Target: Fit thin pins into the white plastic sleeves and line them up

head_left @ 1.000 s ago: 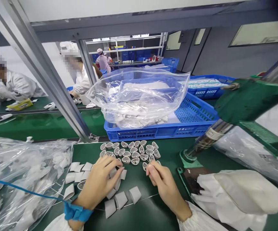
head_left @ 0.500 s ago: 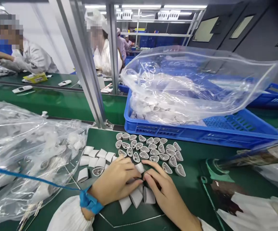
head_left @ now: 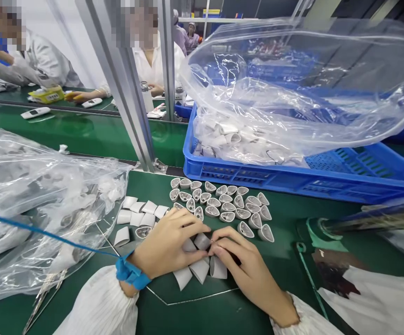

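Left hand (head_left: pixel 169 242) holding grey shell (head_left: pixel 202 241), right hand's (head_left: pixel 249 267) grip indeterminate; if you slip, upturned shells (head_left: pixel 227 217) toward the surface's (head_left: pixel 205 321) far edge may topple.

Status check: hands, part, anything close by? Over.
Left hand around a grey cap, grip unclear. Right hand close beside it, grip unclear. Loose caps crowd both hands. Blue cord runs left from wristband.

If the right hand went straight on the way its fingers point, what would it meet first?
Probably the grey piece between the thumb and forefinger of the left hand, though depth is unclear.
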`<state>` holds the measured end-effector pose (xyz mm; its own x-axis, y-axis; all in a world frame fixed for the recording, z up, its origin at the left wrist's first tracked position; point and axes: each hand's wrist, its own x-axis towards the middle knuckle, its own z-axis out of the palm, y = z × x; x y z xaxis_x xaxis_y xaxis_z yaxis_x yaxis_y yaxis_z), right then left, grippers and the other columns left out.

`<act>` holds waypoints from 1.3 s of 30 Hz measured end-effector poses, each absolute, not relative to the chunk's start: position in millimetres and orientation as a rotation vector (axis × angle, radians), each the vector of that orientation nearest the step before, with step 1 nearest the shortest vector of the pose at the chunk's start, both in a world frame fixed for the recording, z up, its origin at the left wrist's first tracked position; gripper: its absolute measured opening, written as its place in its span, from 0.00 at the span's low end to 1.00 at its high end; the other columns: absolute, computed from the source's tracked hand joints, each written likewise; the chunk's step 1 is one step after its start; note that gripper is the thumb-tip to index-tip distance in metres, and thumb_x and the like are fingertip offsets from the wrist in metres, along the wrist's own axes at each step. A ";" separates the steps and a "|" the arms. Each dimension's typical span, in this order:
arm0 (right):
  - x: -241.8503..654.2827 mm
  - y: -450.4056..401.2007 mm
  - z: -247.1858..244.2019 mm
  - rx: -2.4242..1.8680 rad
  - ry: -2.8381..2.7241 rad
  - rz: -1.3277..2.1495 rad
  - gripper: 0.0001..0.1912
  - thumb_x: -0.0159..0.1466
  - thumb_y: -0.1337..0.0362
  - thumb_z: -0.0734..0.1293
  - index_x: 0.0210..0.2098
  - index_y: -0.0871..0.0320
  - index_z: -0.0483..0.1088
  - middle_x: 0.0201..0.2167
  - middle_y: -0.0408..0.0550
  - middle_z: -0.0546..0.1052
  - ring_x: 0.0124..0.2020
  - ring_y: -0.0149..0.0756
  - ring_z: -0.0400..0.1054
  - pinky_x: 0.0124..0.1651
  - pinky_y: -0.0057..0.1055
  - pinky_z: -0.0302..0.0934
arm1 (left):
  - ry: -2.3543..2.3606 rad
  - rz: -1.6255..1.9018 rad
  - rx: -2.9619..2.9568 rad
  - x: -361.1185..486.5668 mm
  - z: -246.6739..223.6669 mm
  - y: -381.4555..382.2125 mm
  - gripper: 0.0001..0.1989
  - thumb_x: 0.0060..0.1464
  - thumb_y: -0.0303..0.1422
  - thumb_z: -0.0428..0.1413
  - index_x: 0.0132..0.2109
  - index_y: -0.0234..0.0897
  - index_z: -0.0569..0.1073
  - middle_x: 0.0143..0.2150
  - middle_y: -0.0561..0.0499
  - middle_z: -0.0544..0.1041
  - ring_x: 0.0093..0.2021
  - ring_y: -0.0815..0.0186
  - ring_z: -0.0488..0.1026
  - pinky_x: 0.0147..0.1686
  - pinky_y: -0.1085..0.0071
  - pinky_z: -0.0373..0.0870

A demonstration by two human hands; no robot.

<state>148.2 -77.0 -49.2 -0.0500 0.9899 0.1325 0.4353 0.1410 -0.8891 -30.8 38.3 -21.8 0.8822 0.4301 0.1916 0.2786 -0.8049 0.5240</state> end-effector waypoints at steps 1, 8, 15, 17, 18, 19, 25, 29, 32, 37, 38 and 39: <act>148.5 -76.8 -48.3 -1.387 -1.605 0.864 0.12 0.74 0.64 0.58 0.37 0.55 0.70 0.42 0.47 0.71 0.41 0.34 0.68 0.44 0.28 0.61 | 0.511 0.406 2.558 -29.9 -21.3 37.2 0.11 0.59 0.37 0.61 0.48 0.39 0.74 0.43 0.51 0.78 0.44 0.60 0.70 0.45 0.62 0.63; 152.8 -77.7 -43.2 -1.358 -1.541 0.760 0.14 0.74 0.66 0.56 0.35 0.57 0.69 0.35 0.46 0.70 0.35 0.32 0.66 0.38 0.27 0.59 | 0.491 0.269 2.627 -24.9 -21.7 29.5 0.08 0.57 0.32 0.63 0.45 0.40 0.76 0.39 0.54 0.79 0.41 0.60 0.70 0.41 0.60 0.61; 157.9 -84.9 -46.7 -1.396 -1.566 0.478 0.20 0.72 0.69 0.57 0.24 0.58 0.46 0.19 0.38 0.51 0.19 0.26 0.48 0.23 0.27 0.42 | 0.417 0.452 2.486 -30.8 -22.8 31.6 0.17 0.61 0.35 0.61 0.55 0.37 0.71 0.46 0.49 0.78 0.44 0.60 0.74 0.44 0.61 0.70; 157.6 -85.5 -45.5 -1.381 -1.592 0.448 0.20 0.70 0.71 0.57 0.24 0.58 0.45 0.19 0.38 0.49 0.19 0.25 0.46 0.22 0.27 0.41 | 0.386 0.535 2.380 -33.2 -22.1 32.7 0.19 0.62 0.35 0.59 0.59 0.39 0.69 0.51 0.48 0.77 0.48 0.62 0.74 0.48 0.65 0.72; 157.2 -85.5 -44.5 -1.377 -1.605 0.445 0.20 0.70 0.71 0.57 0.24 0.58 0.44 0.19 0.38 0.49 0.18 0.25 0.46 0.22 0.27 0.40 | 0.369 0.552 2.338 -33.8 -21.8 32.8 0.21 0.62 0.35 0.59 0.61 0.40 0.68 0.53 0.48 0.76 0.50 0.64 0.74 0.49 0.68 0.72; 156.6 -85.5 -43.5 -1.377 -1.617 0.443 0.20 0.70 0.71 0.57 0.24 0.58 0.44 0.19 0.38 0.49 0.18 0.25 0.46 0.22 0.27 0.40 | 0.346 0.558 2.304 -33.9 -21.6 32.7 0.22 0.62 0.34 0.59 0.62 0.42 0.67 0.53 0.48 0.75 0.50 0.64 0.74 0.50 0.70 0.73; 153.9 -84.5 -41.8 -1.407 -1.625 0.436 0.19 0.68 0.71 0.58 0.24 0.57 0.45 0.18 0.37 0.49 0.18 0.24 0.46 0.22 0.25 0.40 | 0.252 0.562 2.229 -29.2 -21.9 30.1 0.16 0.64 0.29 0.57 0.58 0.43 0.72 0.55 0.47 0.74 0.49 0.65 0.76 0.46 0.72 0.75; 154.1 -84.5 -42.1 -1.407 -1.598 0.423 0.19 0.68 0.71 0.58 0.24 0.58 0.44 0.19 0.37 0.48 0.18 0.24 0.44 0.22 0.25 0.40 | 0.252 0.586 2.224 -28.7 -20.5 28.2 0.15 0.60 0.29 0.62 0.54 0.39 0.74 0.53 0.45 0.75 0.50 0.63 0.76 0.50 0.71 0.75; 154.2 -83.6 -42.6 -1.409 -1.600 0.443 0.19 0.69 0.71 0.58 0.24 0.57 0.45 0.19 0.37 0.48 0.18 0.25 0.45 0.22 0.25 0.40 | 0.240 0.562 2.240 -30.1 -19.8 27.0 0.16 0.60 0.29 0.61 0.55 0.39 0.72 0.53 0.46 0.77 0.51 0.63 0.76 0.51 0.72 0.74; 153.4 -82.9 -43.9 -1.428 -1.641 0.514 0.19 0.69 0.70 0.58 0.23 0.57 0.45 0.18 0.37 0.50 0.18 0.25 0.46 0.22 0.24 0.41 | 0.327 0.484 2.270 -30.4 -19.4 26.0 0.22 0.59 0.31 0.62 0.60 0.38 0.69 0.46 0.49 0.80 0.44 0.65 0.78 0.44 0.73 0.76; 153.5 -83.2 -43.8 -1.425 -1.644 0.511 0.19 0.69 0.70 0.58 0.23 0.57 0.45 0.18 0.37 0.50 0.18 0.25 0.46 0.22 0.24 0.41 | 0.321 0.477 2.268 -30.1 -19.1 26.0 0.21 0.60 0.31 0.62 0.59 0.38 0.69 0.47 0.49 0.80 0.45 0.65 0.78 0.45 0.73 0.75; 153.6 -83.6 -43.4 -1.420 -1.645 0.505 0.19 0.69 0.70 0.58 0.24 0.57 0.45 0.18 0.37 0.50 0.18 0.25 0.46 0.22 0.24 0.41 | 0.310 0.474 2.263 -29.7 -18.8 26.0 0.20 0.60 0.31 0.62 0.58 0.37 0.70 0.48 0.48 0.79 0.47 0.64 0.78 0.47 0.73 0.75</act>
<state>153.6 -83.6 -43.4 0.0399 0.9359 0.3500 0.5785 0.2640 -0.7718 -29.7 26.0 -18.8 0.9004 0.3649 0.2369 0.0710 -0.6605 0.7474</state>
